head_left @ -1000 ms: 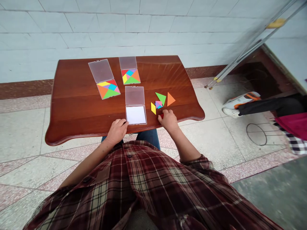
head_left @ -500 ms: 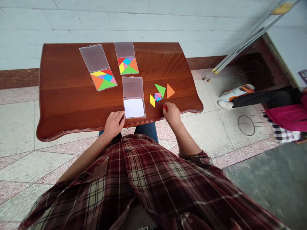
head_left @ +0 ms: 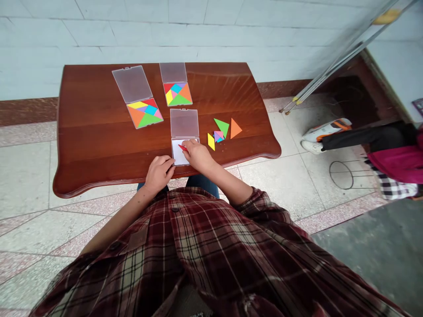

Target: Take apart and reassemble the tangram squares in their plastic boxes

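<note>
Head view: the red piece [head_left: 182, 148] is above the white floor of the nearest case [head_left: 178, 159], its pointed end projecting leftward from the fingertips; whether it touches the floor cannot be determined. The right hand [head_left: 199, 156] has thumb and fingers closed in a pinch on the piece's right-hand part. Expected handling: light, thin, fairly stiff; probably smooth-faced and apt to slide or pivot under one-sided pressure. Recommended hold: opposite edges near the broad part, leaving the points free, as thin corners may bend or chip.

The left hand [head_left: 158, 173] has loosely bent fingers, their tips at the left edge of the case near its front corner. Whether they pinch the edge or merely rest there cannot be determined. The clear lid [head_left: 184, 123] lies folded back; treat its hinge as fragile.

To the right of the case lie a yellow parallelogram [head_left: 211, 141], a small overlapping cluster [head_left: 218, 136], a green triangle [head_left: 222, 126] and an orange triangle [head_left: 235, 128]. Beyond, on the table [head_left: 95, 154], are two filled cases [head_left: 144, 113].
</note>
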The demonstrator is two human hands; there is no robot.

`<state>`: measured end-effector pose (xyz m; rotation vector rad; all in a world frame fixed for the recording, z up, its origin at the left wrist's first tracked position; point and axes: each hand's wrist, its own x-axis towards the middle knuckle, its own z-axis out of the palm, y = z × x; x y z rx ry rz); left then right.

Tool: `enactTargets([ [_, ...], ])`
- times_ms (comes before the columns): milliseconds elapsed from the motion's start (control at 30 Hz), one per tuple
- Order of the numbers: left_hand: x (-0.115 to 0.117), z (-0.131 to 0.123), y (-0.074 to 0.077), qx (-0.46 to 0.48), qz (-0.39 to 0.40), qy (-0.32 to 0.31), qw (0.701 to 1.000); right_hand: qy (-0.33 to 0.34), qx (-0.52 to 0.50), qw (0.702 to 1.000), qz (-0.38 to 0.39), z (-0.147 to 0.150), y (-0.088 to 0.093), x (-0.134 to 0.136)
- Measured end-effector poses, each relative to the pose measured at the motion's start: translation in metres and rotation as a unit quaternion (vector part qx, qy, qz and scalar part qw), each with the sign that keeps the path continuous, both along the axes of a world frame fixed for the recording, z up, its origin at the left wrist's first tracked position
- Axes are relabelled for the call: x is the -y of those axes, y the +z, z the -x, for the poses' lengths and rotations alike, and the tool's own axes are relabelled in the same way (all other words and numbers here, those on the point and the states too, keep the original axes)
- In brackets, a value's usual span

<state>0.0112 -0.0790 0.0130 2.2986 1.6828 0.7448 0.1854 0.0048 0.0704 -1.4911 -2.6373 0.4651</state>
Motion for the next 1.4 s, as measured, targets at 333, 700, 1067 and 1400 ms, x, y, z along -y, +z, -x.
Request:
enactTargets([
  [333,0.001,-0.003,0.002,0.004,0.011,0.010,1.000,0.059,0.092,0.994,0.028,0.016,-0.002,0.007],
  [700,0.001,-0.005,0.002,0.002,0.010,0.027,1.000,-0.011,0.022,0.996,0.088,0.000,0.000,-0.006],
  [1067,0.000,-0.006,0.005,0.022,0.046,0.035,0.998,0.047,0.001,0.989,0.141,0.007,-0.007,0.002],
  [1400,0.000,-0.005,0.005,0.011,0.041,0.023,0.999,0.014,-0.020,0.993,0.118,0.010,-0.017,0.011],
])
